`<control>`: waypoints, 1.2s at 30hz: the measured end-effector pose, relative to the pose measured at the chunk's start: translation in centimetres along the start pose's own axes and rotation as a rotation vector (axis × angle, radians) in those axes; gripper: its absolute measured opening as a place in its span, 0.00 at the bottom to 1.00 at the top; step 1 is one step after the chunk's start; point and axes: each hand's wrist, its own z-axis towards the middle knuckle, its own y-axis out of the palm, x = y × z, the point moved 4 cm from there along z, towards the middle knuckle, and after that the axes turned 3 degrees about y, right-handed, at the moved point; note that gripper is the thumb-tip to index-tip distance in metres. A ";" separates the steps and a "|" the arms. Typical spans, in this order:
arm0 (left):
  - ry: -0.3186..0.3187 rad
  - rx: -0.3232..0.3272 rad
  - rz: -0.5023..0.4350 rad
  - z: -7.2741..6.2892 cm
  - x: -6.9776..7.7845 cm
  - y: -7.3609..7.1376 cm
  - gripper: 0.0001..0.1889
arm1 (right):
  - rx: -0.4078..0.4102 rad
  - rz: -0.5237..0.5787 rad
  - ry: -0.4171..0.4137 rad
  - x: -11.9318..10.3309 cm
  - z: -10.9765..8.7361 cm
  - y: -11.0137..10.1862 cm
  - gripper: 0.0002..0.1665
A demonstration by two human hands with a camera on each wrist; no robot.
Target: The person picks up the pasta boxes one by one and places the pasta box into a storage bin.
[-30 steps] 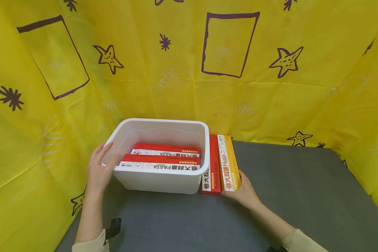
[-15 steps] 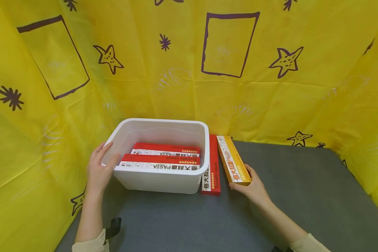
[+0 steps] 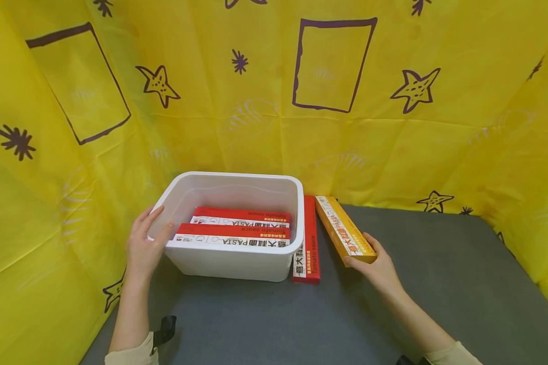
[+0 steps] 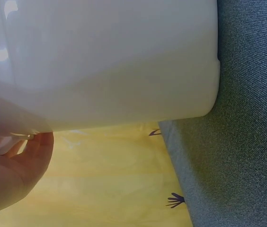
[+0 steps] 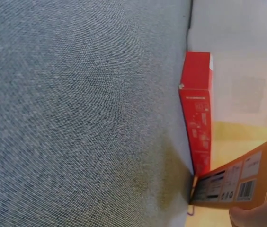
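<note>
My left hand (image 3: 145,243) grips the left rim of a white plastic bin (image 3: 230,264), thumb inside and fingers around the edge. Two red and white pasta boxes (image 3: 233,230) lie inside the bin. Another red pasta box (image 3: 311,243) lies on the table along the bin's right side. My right hand (image 3: 379,266) holds the near end of a yellow pasta box (image 3: 344,228). In the right wrist view that yellow box (image 5: 233,184) slants, its near end raised and its far end low by the table. Only a fingertip (image 5: 256,215) of the right hand shows there.
Yellow cloth (image 3: 255,126) printed with stars and frames hangs behind and at both sides. The dark grey table (image 3: 237,319) extends in front and to the right. Its back edge meets the cloth.
My right hand has drawn the yellow pasta box's near end up and to the right, away from the red box, so it now lies at an angle. My left hand stays on the bin.
</note>
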 end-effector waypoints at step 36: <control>0.000 0.005 -0.015 -0.1 -0.2 0.0 0.29 | -0.026 0.687 -0.100 -2.5 -1.1 -4.2 0.22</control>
